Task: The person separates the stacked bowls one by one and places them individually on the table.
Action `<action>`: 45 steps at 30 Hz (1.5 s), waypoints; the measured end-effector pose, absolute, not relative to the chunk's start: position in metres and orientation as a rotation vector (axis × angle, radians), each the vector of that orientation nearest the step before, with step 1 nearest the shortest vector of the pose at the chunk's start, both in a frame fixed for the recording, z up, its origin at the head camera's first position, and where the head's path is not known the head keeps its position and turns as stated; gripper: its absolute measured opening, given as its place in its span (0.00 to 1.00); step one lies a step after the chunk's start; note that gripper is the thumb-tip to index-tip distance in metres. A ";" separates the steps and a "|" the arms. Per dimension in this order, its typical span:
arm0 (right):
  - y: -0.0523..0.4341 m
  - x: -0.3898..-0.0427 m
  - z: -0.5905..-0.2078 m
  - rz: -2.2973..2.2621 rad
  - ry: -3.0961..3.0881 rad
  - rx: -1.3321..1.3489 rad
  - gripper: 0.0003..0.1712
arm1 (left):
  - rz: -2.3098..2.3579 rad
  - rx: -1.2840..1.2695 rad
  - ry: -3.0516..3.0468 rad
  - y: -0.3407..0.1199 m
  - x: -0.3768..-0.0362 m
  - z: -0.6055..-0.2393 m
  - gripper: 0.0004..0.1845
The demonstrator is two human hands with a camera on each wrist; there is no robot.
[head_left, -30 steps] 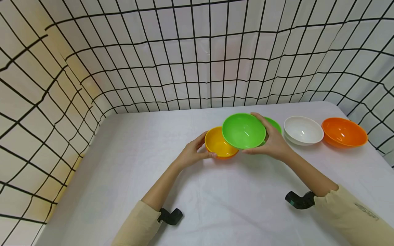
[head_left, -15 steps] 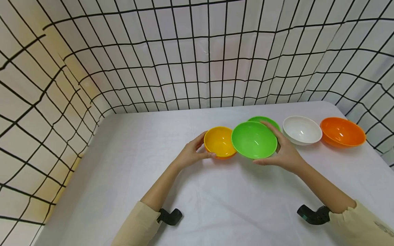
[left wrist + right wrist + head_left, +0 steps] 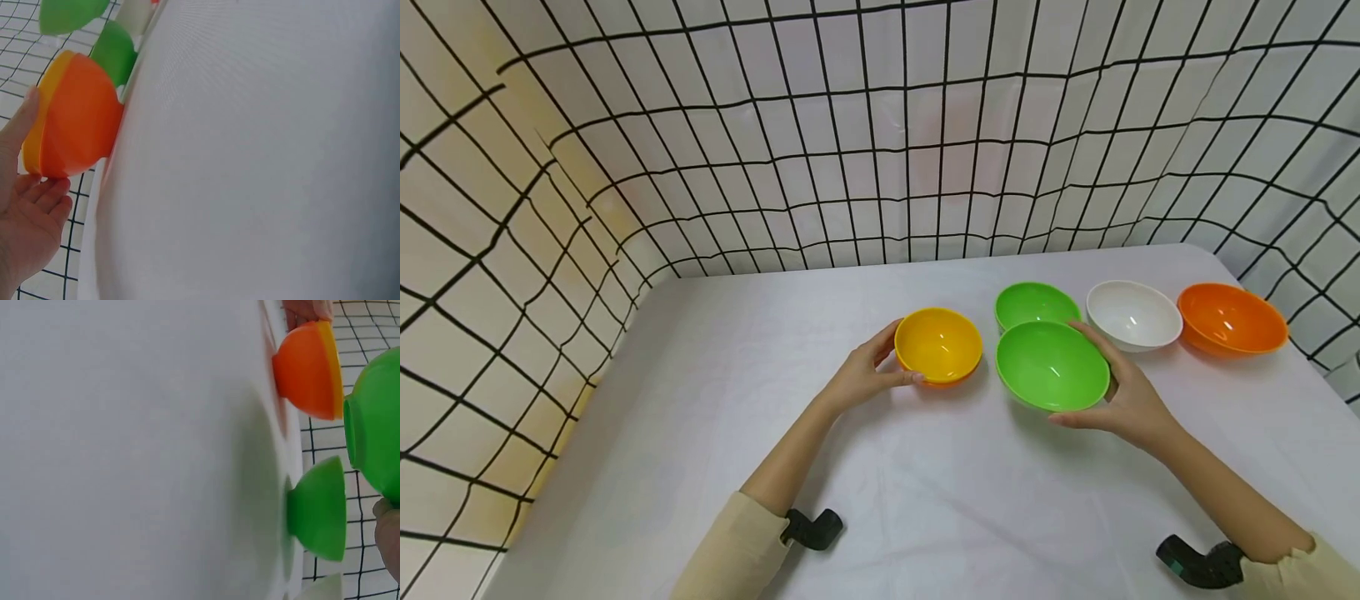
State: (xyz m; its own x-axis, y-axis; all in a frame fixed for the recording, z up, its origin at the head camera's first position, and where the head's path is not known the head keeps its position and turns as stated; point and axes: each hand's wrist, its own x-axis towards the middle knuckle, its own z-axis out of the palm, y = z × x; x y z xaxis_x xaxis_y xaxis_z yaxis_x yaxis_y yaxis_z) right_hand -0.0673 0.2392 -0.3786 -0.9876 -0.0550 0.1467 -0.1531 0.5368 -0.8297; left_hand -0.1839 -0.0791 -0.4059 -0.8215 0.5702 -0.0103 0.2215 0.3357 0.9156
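Note:
A yellow bowl (image 3: 938, 346) sits nested in an orange bowl (image 3: 81, 122) on the white-covered table. My left hand (image 3: 867, 377) holds this pair at its left side, thumb at the near rim and fingers round the far side. To the right, my right hand (image 3: 1129, 398) grips a green bowl (image 3: 1052, 367) by its right side, thumb at the near edge. In the right wrist view this bowl's foot shows raised off the cloth. A second green bowl (image 3: 1032, 300) stands just behind it, partly covered by it in the head view.
A white bowl (image 3: 1133, 317) and a wide orange bowl (image 3: 1232, 321) stand in line at the back right. White cloth (image 3: 925, 500) covers the table. Black grid netting (image 3: 910, 150) over pale sheeting rises behind and along the sides.
My right hand has carried the green bowl right and towards me, away from over the yellow bowl, uncovering more of the second green bowl. The left hand stays on the yellow and orange pair.

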 end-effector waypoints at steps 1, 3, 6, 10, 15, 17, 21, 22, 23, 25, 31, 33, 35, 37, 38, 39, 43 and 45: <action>0.242 -0.065 -0.381 1.441 -2.668 0.170 0.66 | 1.483 0.700 2.280 -0.079 -0.186 -0.410 0.45; 0.247 -0.061 -0.385 1.426 -2.671 0.164 0.66 | 1.489 0.705 2.287 -0.079 -0.188 -0.413 0.45; 0.254 -0.056 -0.389 1.374 -2.686 0.151 0.66 | 1.495 0.709 2.296 -0.080 -0.188 -0.415 0.44; 0.262 -0.050 -0.393 1.361 -2.687 0.133 0.66 | 1.507 0.725 2.291 -0.080 -0.188 -0.415 0.44; 0.272 -0.042 -0.398 1.336 -2.693 0.108 0.65 | 1.509 0.732 2.288 -0.079 -0.188 -0.414 0.44; 0.275 -0.039 -0.401 1.335 -2.687 0.103 0.65 | 1.500 0.731 2.277 -0.079 -0.184 -0.405 0.44; 0.284 -0.035 -0.406 1.331 -2.685 0.068 0.64 | 1.467 0.731 2.264 -0.080 -0.174 -0.385 0.44; 0.286 -0.034 -0.407 1.329 -2.687 0.054 0.64 | 1.457 0.725 2.260 -0.080 -0.172 -0.380 0.44; 0.289 -0.033 -0.408 1.320 -2.694 0.038 0.63 | 1.452 0.729 2.262 -0.080 -0.172 -0.380 0.44; 0.293 -0.032 -0.410 1.314 -2.697 0.019 0.63 | 1.451 0.727 2.264 -0.080 -0.172 -0.380 0.44; 0.306 -0.027 -0.413 1.291 -2.700 -0.018 0.62 | 1.470 0.739 2.243 -0.080 -0.172 -0.381 0.43; 0.310 -0.026 -0.415 1.286 -2.702 -0.050 0.62 | 1.472 0.742 2.236 -0.080 -0.172 -0.381 0.43; 0.315 -0.025 -0.417 1.283 -2.710 -0.089 0.62 | 1.469 0.735 2.235 -0.080 -0.172 -0.381 0.43; 0.319 -0.024 -0.419 1.273 -2.725 -0.137 0.61 | 1.466 0.731 2.236 -0.080 -0.172 -0.380 0.43; 0.321 -0.023 -0.420 1.265 -2.734 -0.161 0.61 | 1.466 0.731 2.238 -0.080 -0.172 -0.380 0.43; 0.323 -0.023 -0.421 1.262 -2.738 -0.173 0.61 | 1.465 0.732 2.239 -0.080 -0.172 -0.380 0.43; 0.328 -0.021 -0.423 1.258 -2.743 -0.220 0.60 | 1.464 0.737 2.246 -0.079 -0.172 -0.380 0.43; 0.330 -0.021 -0.424 1.257 -2.744 -0.230 0.60 | 1.462 0.735 2.249 -0.079 -0.172 -0.380 0.43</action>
